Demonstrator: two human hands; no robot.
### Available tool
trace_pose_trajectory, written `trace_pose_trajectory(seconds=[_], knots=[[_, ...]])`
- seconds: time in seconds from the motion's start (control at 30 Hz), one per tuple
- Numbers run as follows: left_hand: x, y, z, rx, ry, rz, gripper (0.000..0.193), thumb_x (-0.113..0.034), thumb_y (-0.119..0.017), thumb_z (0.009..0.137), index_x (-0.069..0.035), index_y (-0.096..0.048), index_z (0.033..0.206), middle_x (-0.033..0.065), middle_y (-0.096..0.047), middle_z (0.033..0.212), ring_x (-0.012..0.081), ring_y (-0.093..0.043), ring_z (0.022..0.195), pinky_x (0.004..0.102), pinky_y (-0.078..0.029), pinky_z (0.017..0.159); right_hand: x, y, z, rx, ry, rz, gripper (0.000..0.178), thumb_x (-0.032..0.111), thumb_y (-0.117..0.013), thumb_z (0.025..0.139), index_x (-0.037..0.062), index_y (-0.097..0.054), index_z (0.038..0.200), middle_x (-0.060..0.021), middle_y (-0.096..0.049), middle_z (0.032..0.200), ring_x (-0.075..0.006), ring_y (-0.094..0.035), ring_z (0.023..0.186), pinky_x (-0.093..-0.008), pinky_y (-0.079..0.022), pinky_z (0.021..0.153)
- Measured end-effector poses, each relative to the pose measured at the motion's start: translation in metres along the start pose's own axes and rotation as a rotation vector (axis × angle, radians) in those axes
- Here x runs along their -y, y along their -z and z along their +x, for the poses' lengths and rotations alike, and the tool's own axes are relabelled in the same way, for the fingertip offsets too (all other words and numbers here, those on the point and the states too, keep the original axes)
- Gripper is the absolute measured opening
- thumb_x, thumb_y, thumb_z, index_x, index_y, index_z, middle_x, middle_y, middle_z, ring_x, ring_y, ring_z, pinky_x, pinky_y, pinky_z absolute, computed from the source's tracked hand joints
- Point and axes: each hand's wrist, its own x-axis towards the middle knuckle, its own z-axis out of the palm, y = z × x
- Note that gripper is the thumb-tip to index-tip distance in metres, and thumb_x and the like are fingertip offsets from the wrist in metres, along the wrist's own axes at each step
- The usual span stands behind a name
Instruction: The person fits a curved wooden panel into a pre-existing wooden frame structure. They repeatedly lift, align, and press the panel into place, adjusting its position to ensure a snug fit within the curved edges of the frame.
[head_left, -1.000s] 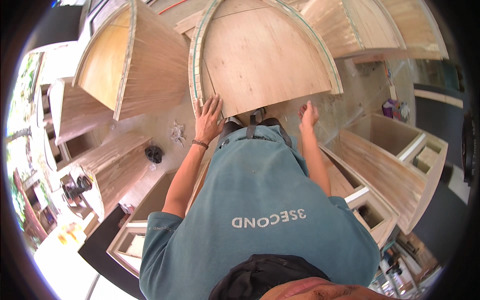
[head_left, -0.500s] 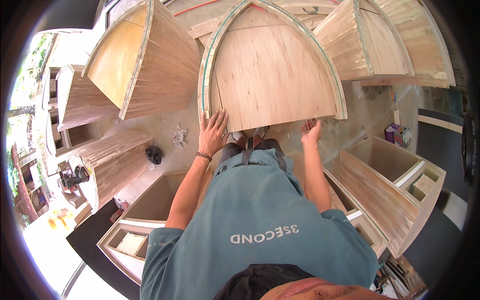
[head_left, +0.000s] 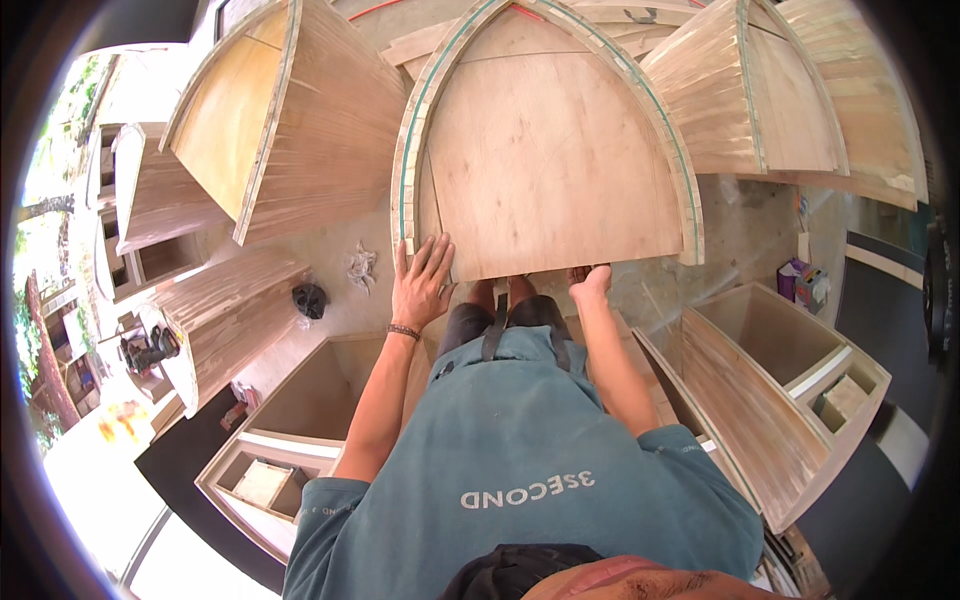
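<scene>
An arched wooden cabinet (head_left: 560, 160) with a pale plywood face and a green line along its rim stands right in front of me. My left hand (head_left: 422, 285) lies with fingers stretched flat on the near left corner of its face, a dark bracelet at the wrist. At the near edge, right of the middle, my right hand (head_left: 590, 283) is palm up, its fingers curled under the plywood. The edge partly hides those fingertips.
Similar arched cabinets stand at the left (head_left: 330, 130) and the right (head_left: 705, 95). Open wooden boxes flank me at the lower left (head_left: 300, 385) and lower right (head_left: 765, 390). A black bag (head_left: 309, 300) and a crumpled wrapper (head_left: 362, 266) lie on the floor.
My right hand has moved left along the near edge and its fingers now go under it. My left hand stays on the corner. The whole view has shifted slightly.
</scene>
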Motion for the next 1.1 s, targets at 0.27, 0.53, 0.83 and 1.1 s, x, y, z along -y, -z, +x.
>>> trace_pose_trajectory(seconds=[0.27, 0.53, 0.83, 1.1], knots=[[0.004, 0.000, -0.003, -0.042, -0.003, -0.082, 0.083, -0.032, -0.078, 0.074, -0.017, -0.045, 0.149, -0.0002, -0.039, 0.158, 0.0195, -0.036, 0.145, 0.0552, -0.012, 0.125, 0.023, 0.032, -0.078, 0.551, -0.047, -1.037, 0.026, 0.031, -0.059, 0.099, 0.0068, -0.069, 0.099, -0.0011, -0.064, 0.079, -0.0107, -0.059, 0.072, -0.0268, -0.048, 0.064], [0.003, -0.003, -0.010, -0.051, -0.009, -0.044, 0.082, -0.037, -0.075, 0.078, -0.017, -0.043, 0.150, 0.0003, -0.040, 0.157, 0.0201, -0.039, 0.142, 0.0561, -0.010, 0.125, 0.163, -0.090, -0.275, 1.018, 1.192, -0.675, 0.020, 0.017, -0.059, 0.100, -0.0004, -0.069, 0.100, -0.0023, -0.065, 0.083, -0.0092, -0.056, 0.073, -0.0266, -0.044, 0.070], [-0.021, 0.003, -0.002, -0.024, 0.072, 0.015, 0.094, -0.050, -0.072, 0.076, -0.011, -0.036, 0.154, 0.0047, -0.035, 0.160, 0.0225, -0.031, 0.147, 0.0553, -0.006, 0.126, 0.285, -0.054, -0.385, 1.719, 2.228, -0.175, 0.032, 0.022, -0.050, 0.100, -0.0070, -0.064, 0.099, -0.0220, -0.062, 0.104, -0.0257, -0.061, 0.084, -0.0347, -0.050, 0.077], [-0.056, -0.015, 0.039, -0.035, 0.041, -0.114, 0.112, -0.050, -0.077, 0.069, -0.008, -0.023, 0.158, 0.0159, -0.017, 0.166, 0.0296, -0.017, 0.153, 0.0524, -0.012, 0.125, 0.280, -0.024, -0.402, 1.823, 2.363, -0.289, 0.027, 0.017, -0.055, 0.097, -0.0073, -0.064, 0.100, -0.0222, -0.063, 0.103, -0.0271, -0.062, 0.084, -0.0341, -0.051, 0.075]])
